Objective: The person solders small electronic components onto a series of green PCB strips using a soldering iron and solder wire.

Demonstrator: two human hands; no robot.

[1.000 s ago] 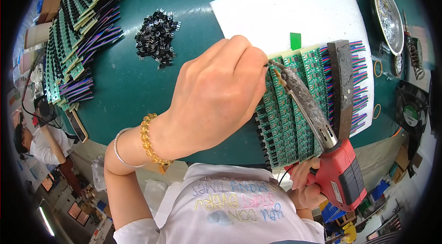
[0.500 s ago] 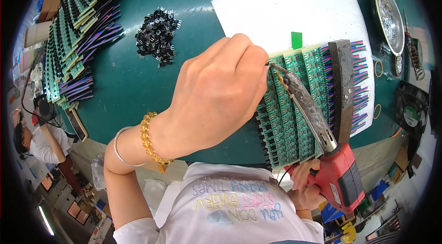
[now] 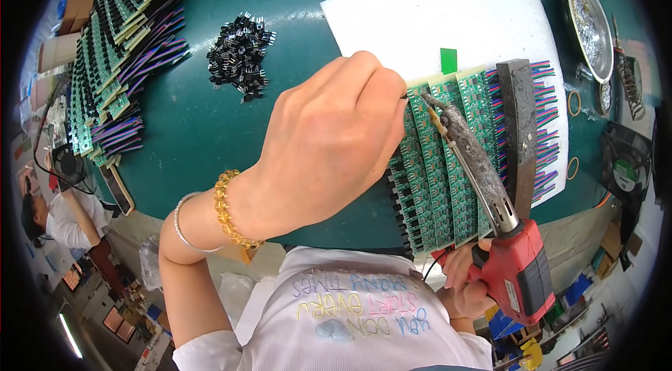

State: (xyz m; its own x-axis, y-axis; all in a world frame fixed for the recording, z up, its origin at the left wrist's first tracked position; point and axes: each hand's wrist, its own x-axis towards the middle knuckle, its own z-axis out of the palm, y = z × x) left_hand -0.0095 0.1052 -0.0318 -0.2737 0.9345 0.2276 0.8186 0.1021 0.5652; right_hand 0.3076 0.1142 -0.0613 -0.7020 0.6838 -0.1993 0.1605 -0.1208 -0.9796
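My left hand [image 3: 336, 133] is closed in a pinch at the top left corner of the overlapping green circuit boards [image 3: 458, 154]. A small dark bit shows at its fingertips, apparently a black component; the rest is hidden by the fingers. My right hand [image 3: 467, 280] grips a red soldering gun [image 3: 519, 273] near the table's front edge. The iron's grey, crusted barrel [image 3: 472, 150] slants up over the boards, its tip just right of my left fingertips. Black components [image 3: 400, 206] line the boards' left edge below my left hand.
A dark metal bar [image 3: 518, 133] lies across the boards' coloured wires on a white foam sheet [image 3: 434, 14]. Loose black pinned components [image 3: 240, 56] are heaped at left, beside stacked wired boards [image 3: 112, 49]. A metal bowl [image 3: 590, 28] and a fan [image 3: 625, 166] stand at right.
The soldering iron's tip has shifted slightly right, away from my left fingertips. My left hand stays nearly where it was, still pinching.
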